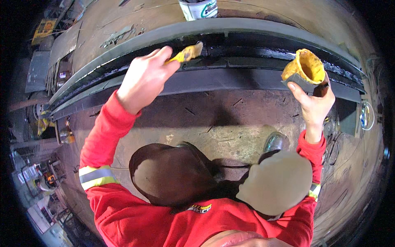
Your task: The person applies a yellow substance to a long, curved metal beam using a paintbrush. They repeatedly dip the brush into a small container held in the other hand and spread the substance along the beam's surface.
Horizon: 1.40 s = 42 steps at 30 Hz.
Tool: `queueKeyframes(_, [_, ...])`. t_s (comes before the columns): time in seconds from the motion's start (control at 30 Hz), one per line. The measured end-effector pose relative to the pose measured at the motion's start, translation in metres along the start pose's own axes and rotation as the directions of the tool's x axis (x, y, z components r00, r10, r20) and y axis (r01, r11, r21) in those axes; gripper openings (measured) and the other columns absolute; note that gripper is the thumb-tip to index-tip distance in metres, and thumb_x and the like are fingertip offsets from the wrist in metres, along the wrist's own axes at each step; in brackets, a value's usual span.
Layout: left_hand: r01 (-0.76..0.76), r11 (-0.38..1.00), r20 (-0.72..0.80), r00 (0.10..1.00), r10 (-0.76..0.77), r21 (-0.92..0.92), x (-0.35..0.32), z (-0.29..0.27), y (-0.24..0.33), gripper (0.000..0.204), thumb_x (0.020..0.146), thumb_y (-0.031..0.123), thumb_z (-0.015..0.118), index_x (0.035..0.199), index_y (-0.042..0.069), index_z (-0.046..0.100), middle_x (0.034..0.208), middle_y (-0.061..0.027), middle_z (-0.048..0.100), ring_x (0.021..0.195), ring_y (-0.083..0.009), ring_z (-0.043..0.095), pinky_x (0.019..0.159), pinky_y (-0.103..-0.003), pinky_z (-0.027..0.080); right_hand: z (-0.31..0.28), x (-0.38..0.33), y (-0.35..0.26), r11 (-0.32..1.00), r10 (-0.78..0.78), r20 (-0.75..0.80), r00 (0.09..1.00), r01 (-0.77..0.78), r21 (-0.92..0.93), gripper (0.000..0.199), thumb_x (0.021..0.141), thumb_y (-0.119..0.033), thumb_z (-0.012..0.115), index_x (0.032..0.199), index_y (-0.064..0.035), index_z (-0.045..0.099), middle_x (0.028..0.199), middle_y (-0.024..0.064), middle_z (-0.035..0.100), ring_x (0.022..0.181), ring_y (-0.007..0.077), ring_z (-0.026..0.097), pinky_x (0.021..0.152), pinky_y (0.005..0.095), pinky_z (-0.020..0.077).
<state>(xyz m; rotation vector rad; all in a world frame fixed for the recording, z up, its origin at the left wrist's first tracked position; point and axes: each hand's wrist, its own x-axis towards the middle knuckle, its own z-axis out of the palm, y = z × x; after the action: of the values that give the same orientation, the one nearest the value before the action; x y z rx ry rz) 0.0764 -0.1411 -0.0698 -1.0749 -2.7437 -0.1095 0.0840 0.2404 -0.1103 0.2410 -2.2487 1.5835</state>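
Observation:
My left hand [150, 78] is closed around the handle of a paintbrush [187, 53], yellow and smeared, its bristle end pointing right over a long metal beam [230, 78]. Wet-looking black paint shines along the beam's channel. My right hand [314, 99] grips a yellow paint-stained cup [291, 70] from below, tilted so that its mouth shows. A dark grey flat piece [302, 83] lies against the cup's lower side, by my thumb. What is inside the cup cannot be made out.
A white bucket [200, 11] with dark contents stands beyond the beam. Tools and scrap [39, 177] clutter the left side. Cables [335, 148] lie on the floor at right. My boot [276, 142] is near the beam, and small scraps lie on the floor.

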Motion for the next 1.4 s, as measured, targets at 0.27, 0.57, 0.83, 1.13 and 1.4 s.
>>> queueKeyframes(0.27, [0.140, 0.984, -0.185, 0.970, -0.159, -0.113, 0.005, 0.015, 0.014, 0.012, 0.080, -0.004, 0.068, 0.090, 0.002, 0.068, 0.082, -0.0107, 0.057, 0.072, -0.0279, 0.062, 0.062, -0.038, 0.051, -0.049, -0.020, 0.004, 0.984, 0.073, -0.039, 0.997, -0.078, -0.160, 0.062, 0.067, -0.008, 0.090, 0.121, 0.0024, 0.063, 0.111, 0.0071, 0.069, 0.101, 0.0147, 0.065, 0.093, 0.0299, 0.0489])
queueKeyframes(0.57, [-0.075, 0.989, -0.078, 0.993, 0.086, 0.126, 0.016, 0.020, 0.013, 0.022, 0.066, 0.000, 0.066, 0.087, 0.006, 0.066, 0.089, -0.0093, 0.054, 0.081, -0.0275, 0.062, 0.065, -0.037, 0.053, -0.061, 0.003, 0.013, 0.994, 0.020, 0.013, 1.000, -0.019, -0.106, 0.061, 0.066, -0.008, 0.091, 0.120, 0.0023, 0.063, 0.112, 0.0070, 0.069, 0.101, 0.0146, 0.064, 0.094, 0.0295, 0.0478])
queueKeyframes(0.83, [0.035, 0.992, -0.211, 0.978, -0.009, 0.122, 0.029, -0.029, 0.031, 0.012, 0.077, 0.001, 0.069, 0.087, 0.007, 0.067, 0.080, -0.0096, 0.053, 0.066, -0.0272, 0.061, 0.058, -0.035, 0.050, -0.060, 0.003, 0.020, 1.000, -0.001, 0.010, 1.000, 0.001, -0.008, 0.060, 0.065, -0.008, 0.091, 0.118, 0.0021, 0.063, 0.110, 0.0070, 0.069, 0.101, 0.0157, 0.064, 0.093, 0.0299, 0.0482])
queueKeyframes(1.13, [0.019, 0.985, -0.054, 0.998, -0.009, 0.173, 0.052, -0.002, 0.035, 0.006, 0.077, 0.007, 0.062, 0.083, 0.007, 0.060, 0.084, -0.0088, 0.052, 0.080, -0.0277, 0.061, 0.066, -0.040, 0.052, -0.065, -0.002, 0.028, 0.996, -0.083, -0.002, 0.997, 0.083, -0.032, 0.053, 0.063, -0.017, 0.092, 0.107, 0.0019, 0.068, 0.101, 0.0054, 0.067, 0.093, 0.0155, 0.064, 0.086, 0.0289, 0.0488])
queueKeyframes(1.4, [-0.053, 0.986, 0.016, 0.999, 0.051, 0.157, 0.077, -0.001, 0.047, 0.020, 0.071, -0.002, 0.064, 0.089, 0.007, 0.065, 0.082, -0.0104, 0.053, 0.073, -0.0304, 0.062, 0.062, -0.041, 0.051, -0.055, -0.014, 0.032, 0.997, -0.054, 0.006, 0.999, 0.054, -0.047, 0.054, 0.060, -0.020, 0.093, 0.104, 0.0018, 0.069, 0.098, 0.0068, 0.066, 0.090, 0.0163, 0.064, 0.082, 0.0286, 0.0495])
